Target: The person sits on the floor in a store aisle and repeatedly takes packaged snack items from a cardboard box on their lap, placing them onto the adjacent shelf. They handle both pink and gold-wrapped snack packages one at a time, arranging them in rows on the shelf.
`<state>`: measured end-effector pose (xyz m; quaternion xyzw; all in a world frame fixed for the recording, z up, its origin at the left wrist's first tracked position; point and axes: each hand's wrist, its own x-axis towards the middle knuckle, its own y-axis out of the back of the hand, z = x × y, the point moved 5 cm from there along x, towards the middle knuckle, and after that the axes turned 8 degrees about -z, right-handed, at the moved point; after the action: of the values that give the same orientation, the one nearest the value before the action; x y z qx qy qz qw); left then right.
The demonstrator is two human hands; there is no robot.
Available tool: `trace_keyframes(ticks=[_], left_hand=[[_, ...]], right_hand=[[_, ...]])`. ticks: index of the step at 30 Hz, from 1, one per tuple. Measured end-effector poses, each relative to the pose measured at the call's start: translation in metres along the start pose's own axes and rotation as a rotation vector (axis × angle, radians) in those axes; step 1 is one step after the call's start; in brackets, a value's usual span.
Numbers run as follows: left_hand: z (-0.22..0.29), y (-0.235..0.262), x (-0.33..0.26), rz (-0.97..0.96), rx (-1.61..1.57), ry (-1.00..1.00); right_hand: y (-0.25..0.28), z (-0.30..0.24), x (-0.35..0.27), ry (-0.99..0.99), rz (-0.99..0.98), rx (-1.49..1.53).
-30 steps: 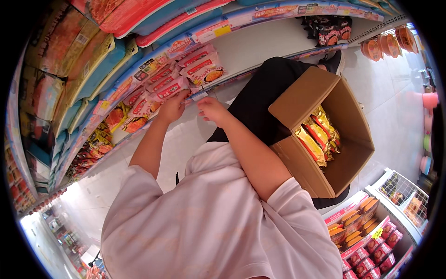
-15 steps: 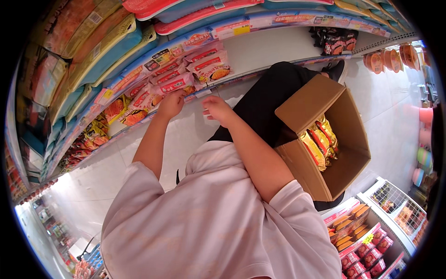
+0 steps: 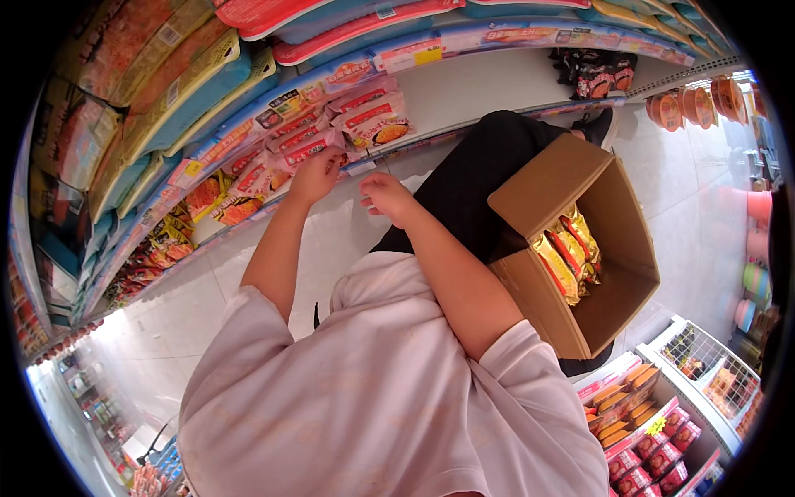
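My left hand (image 3: 315,176) reaches up to the bottom shelf (image 3: 464,91) and presses on a row of pink and red noodle packets (image 3: 364,124), fingers resting on the lowest packet there. My right hand (image 3: 385,197) hovers just right of it, a little off the shelf edge, fingers loosely curled with nothing in them. A brown cardboard box (image 3: 580,248) rests on my lap to the right, open at the top, holding several yellow and red packets (image 3: 567,248).
Orange and yellow packets (image 3: 215,199) fill the shelf to the left. Dark packets (image 3: 592,74) lie at the shelf's right end. Orange bowls (image 3: 691,103) hang further right. A wire basket (image 3: 704,373) and a low shelf of red packs (image 3: 646,447) stand at lower right. White tiled floor (image 3: 687,224) runs along the aisle.
Both hands have stayed at the shelf edge; my right hand has drawn slightly back from the packets. The view has tilted a little, with the box and shelf otherwise as before.
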<state>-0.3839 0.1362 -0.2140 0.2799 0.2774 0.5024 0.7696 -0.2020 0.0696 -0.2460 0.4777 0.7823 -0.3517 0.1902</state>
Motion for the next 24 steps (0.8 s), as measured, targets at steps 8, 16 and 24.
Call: trace_keyframes(ticks=[8,16,24], left_hand=[[0.016,-0.020,-0.008,-0.225,0.067,0.073],[0.087,-0.063,0.041,-0.071,0.355,-0.398],[0.142,-0.110,0.128,-0.017,1.361,-0.726]], right_hand=[[0.004,0.003,0.010,0.035,-0.005,0.030],[0.029,-0.038,-0.039,0.718,0.401,-0.180],[0.048,-0.064,-0.113,1.022,0.682,-0.400]])
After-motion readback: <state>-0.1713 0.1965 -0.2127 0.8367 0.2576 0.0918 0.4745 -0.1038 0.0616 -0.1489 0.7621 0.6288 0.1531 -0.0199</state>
